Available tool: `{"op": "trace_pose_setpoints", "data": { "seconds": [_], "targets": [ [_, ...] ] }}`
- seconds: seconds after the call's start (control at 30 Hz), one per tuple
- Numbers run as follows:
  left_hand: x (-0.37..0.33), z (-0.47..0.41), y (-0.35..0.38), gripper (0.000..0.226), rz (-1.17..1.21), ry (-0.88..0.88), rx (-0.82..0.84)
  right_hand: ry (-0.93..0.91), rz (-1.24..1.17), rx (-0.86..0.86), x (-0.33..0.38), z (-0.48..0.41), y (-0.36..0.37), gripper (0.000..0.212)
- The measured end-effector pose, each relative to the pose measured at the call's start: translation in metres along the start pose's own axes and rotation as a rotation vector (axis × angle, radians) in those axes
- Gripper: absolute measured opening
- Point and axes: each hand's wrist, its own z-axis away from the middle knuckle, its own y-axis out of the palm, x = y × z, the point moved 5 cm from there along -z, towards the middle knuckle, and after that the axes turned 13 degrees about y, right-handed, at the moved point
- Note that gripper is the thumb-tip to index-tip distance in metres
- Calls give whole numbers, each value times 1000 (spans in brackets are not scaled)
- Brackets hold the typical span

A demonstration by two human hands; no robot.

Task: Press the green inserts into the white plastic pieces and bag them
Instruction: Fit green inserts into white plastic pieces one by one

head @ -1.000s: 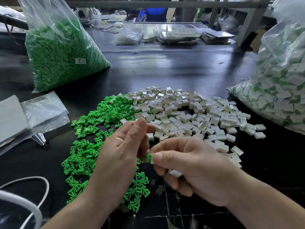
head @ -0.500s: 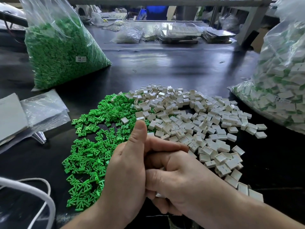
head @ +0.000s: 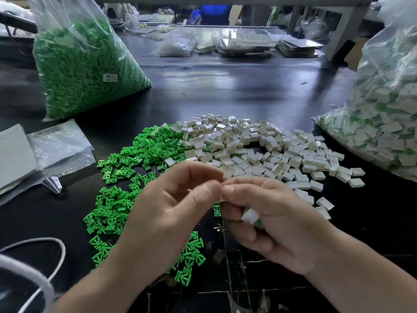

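over the near bench (head: 248,93) the right hand (head: 277,224) curls its grip round a white piece (head: 250,215) while the left hand (head: 167,215) meets its fingertips, grip too blurred to tell, with green inserts (head: 117,199) left, white pieces (head: 259,150) beyond, and open bench between the green bag (head: 85,71) far left and the mixed bag (head: 388,123) right.

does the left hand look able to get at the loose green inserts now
Likely yes: the green inserts lie uncovered just below the left hand, though its fingers work against the right hand, which grips a white piece.
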Motion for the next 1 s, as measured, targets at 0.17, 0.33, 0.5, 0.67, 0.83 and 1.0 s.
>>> {"op": "trace_pose_setpoints", "data": {
  "seconds": [0.17,0.33,0.5,0.67,0.83,1.0],
  "targets": [
    [-7,-3,3,16,-298,219,49,3,-56,-8,0,-4,-11,15],
    [-9,-2,1,12,-342,272,13,27,-79,32,-3,-5,-13,13],
    [2,0,-5,21,-438,145,17,-38,-393,258,7,-5,-18,14],
    [28,4,6,54,-883,28,334,-124,-490,122,17,-4,-35,20],
    [33,2,13,37,-1037,68,441,-131,-522,-3,19,-6,-46,19],
    [32,1,16,28,-1027,83,435,-185,-560,-25,25,-3,-57,27]
  ]
}}
